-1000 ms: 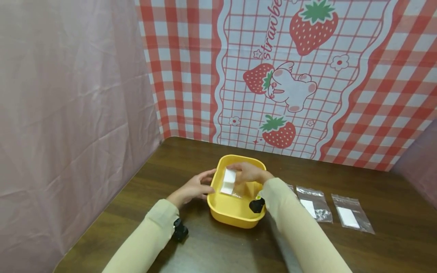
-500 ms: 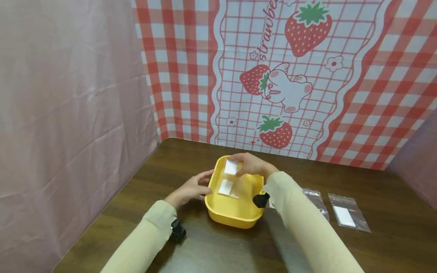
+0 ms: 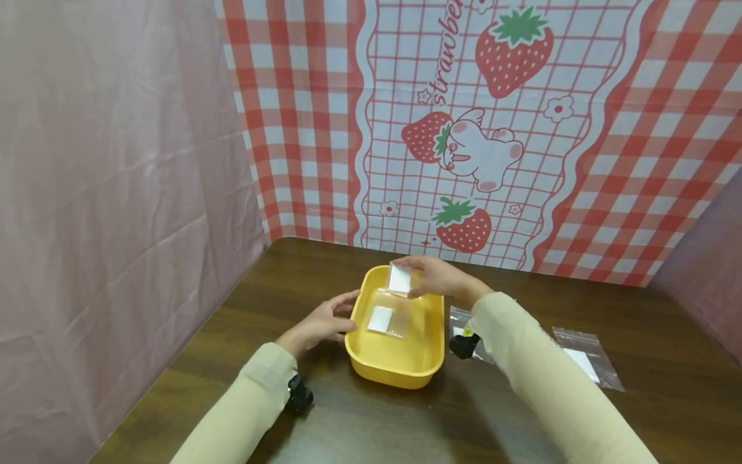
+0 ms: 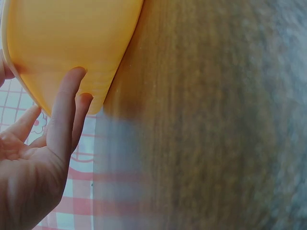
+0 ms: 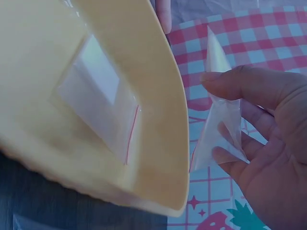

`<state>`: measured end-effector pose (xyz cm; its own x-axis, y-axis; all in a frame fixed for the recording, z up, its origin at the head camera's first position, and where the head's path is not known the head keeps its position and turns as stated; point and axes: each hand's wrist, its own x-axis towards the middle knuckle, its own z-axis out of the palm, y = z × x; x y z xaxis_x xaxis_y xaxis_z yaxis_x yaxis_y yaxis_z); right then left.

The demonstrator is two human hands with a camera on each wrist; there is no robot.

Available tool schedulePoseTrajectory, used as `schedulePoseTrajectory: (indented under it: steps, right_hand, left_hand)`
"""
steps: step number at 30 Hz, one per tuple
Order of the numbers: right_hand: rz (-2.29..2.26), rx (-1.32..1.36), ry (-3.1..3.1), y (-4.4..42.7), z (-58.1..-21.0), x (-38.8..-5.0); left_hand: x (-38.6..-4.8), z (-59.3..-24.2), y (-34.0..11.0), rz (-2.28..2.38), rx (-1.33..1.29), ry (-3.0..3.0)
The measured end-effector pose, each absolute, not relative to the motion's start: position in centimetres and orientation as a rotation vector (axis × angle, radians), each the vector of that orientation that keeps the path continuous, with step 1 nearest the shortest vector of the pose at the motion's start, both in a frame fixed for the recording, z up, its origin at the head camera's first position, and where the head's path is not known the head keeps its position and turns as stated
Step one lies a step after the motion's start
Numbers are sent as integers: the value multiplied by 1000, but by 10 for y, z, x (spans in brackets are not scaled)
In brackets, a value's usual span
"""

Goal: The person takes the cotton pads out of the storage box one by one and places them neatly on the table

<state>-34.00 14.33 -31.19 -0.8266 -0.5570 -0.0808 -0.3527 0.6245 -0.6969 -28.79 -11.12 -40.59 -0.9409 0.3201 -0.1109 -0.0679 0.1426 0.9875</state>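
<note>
A yellow basin (image 3: 396, 379) stands on the brown table. Against its left side rests my left hand (image 3: 321, 325), with fairly straight fingers touching the outer wall in the left wrist view. Above the basin's far end, my right hand (image 3: 437, 278) pinches a small clear zip bag (image 3: 399, 278) with a white card-like piece in it. The right wrist view shows this held bag (image 5: 218, 120) folded edge-on between thumb and fingers, just beyond the rim. A second zip bag (image 3: 380, 319), also with a white piece, lies in the basin below.
On the table right of the basin lie more clear zip bags, one (image 3: 460, 316) partly behind the right wrist camera (image 3: 464, 346) and another (image 3: 588, 356) farther right. A red-checked strawberry cloth (image 3: 464, 161) hangs behind, a pink cloth (image 3: 133, 193) at left.
My right hand has lifted its bag up and slightly right, towards the far rim. The lower bag now shows separately inside the basin. My left hand stays at the basin's side.
</note>
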Motion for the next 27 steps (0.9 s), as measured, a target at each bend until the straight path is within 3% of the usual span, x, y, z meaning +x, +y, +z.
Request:
schedulePoseTrajectory:
  steps: [17, 27]
  right_hand:
    - [-1048, -896, 2677, 193, -321, -315]
    - [-1200, -850, 2699, 221, -331, -295]
  left_hand:
    - [-288, -408, -111, 1886, 253, 2107]
    - [-288, -408, -112, 1872, 256, 2114]
